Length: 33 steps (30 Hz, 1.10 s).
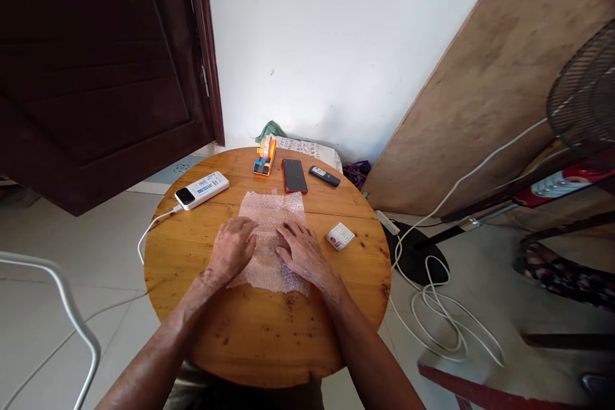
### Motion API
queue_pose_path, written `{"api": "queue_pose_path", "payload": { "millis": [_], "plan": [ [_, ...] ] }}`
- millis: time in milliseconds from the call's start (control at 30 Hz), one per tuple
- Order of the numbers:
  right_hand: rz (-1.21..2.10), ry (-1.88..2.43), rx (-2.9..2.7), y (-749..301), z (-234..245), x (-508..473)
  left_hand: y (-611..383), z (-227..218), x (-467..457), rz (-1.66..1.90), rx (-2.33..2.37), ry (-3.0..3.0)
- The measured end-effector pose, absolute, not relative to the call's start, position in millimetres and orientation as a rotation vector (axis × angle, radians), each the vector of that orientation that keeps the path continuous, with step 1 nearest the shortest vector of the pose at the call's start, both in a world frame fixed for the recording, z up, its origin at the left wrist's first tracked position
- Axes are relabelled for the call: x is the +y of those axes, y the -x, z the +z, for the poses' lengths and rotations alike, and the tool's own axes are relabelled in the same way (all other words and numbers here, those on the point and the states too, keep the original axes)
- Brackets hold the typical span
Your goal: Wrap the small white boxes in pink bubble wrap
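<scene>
A sheet of clear bubble wrap (270, 218) lies flat on the round wooden table (192, 250) in front of me. Along its left edge rests my left hand (233, 246), its fingers bent and pointing inward, not gripped round anything. My right hand (303, 251) lies on the right part of the sheet with its fingers spread. A small strip of tape (274, 191) seems to show at the sheet's far edge. Beyond it stand an orange and blue tape dispenser (266, 155) and a red-edged phone (295, 176) lying face up.
A dark handheld device (324, 175) lies by the phone. Right of the wrap sits a small white box (340, 236). A white power bank (202, 191) with a cable is at the left. Coiled cable (446, 307), a fan (586, 90) and a dark door (96, 64) surround the table.
</scene>
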State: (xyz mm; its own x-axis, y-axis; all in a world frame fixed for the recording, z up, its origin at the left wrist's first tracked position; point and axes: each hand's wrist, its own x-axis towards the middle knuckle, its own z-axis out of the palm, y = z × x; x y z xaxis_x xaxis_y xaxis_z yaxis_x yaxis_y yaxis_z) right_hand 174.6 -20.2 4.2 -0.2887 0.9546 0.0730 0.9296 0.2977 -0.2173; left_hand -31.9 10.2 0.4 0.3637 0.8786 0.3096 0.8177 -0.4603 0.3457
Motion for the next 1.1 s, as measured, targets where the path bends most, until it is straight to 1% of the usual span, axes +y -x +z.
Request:
{"api": "queue_pose_path", "payload": {
  "millis": [133,267,400,567,700,800,933,1100],
  "plan": [
    [0.231,1.722,-2.363,-181,2,-18,14,-2,1,0.434,1.25,-2.602],
    [0.276,1.736,-2.338,-191,2,-16,18,-11,-6,0.291,1.168,-2.605],
    [0.265,1.854,-2.272,-198,5,-14,42,-14,-14,0.251,1.149,-2.581],
    [0.248,1.876,-2.298,-198,8,-12,57,-12,-25,0.268,1.253,-2.571],
    [0.214,1.86,-2.294,-198,7,-13,32,-5,-22,0.37,1.347,-2.6],
    [0.19,1.859,-2.292,-198,6,-13,3,-1,-17,0.399,1.251,-2.631],
    [0.168,1.87,-2.289,-199,5,-13,-19,-5,-18,0.334,1.159,-2.615],
    [0.165,1.876,-2.292,-198,4,-11,-15,-8,-25,0.204,1.103,-2.572]
  ]
}}
